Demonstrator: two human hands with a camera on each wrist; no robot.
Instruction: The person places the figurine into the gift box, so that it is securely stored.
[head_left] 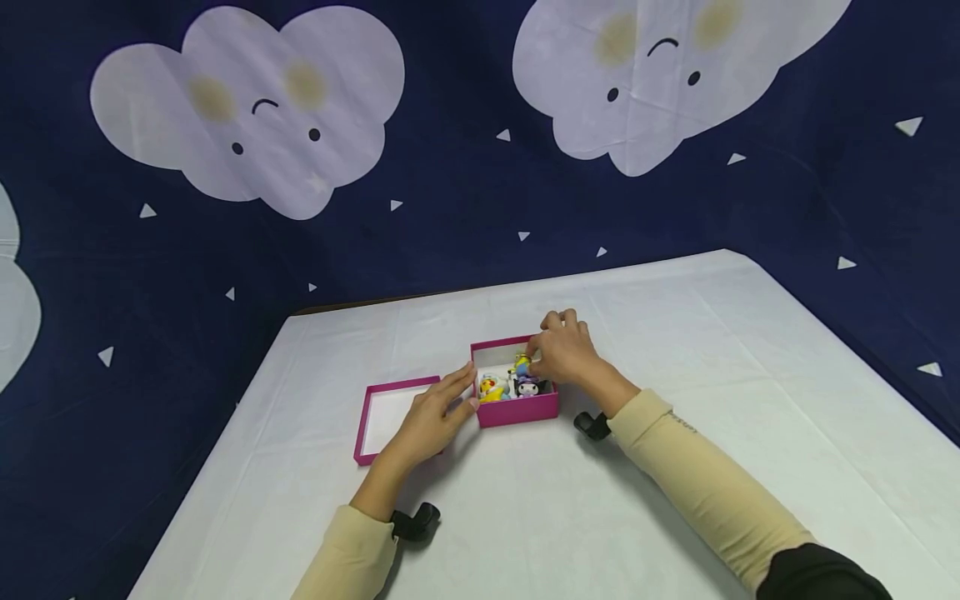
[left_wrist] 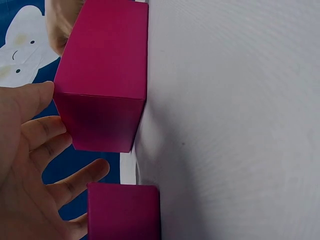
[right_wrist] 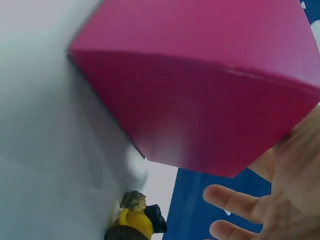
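A magenta box stands on the table with its top off. Inside lie small figurines: a yellow and white one, a dark-hooded one with a white face, and a yellow and blue one farther back. My right hand reaches over the box's right wall, thumb and forefinger pinching the yellow and blue figurine; its other fingers stay spread outside. The box wall hides those fingertips in the right wrist view. My left hand rests its relaxed fingers against the box's left edge, thumb at the front corner.
The magenta-rimmed lid lies inside up, left of the box, partly under my left hand. Another small yellow and dark figurine is on the table beyond the box. A dark blue cloud-print cloth hangs behind the white table.
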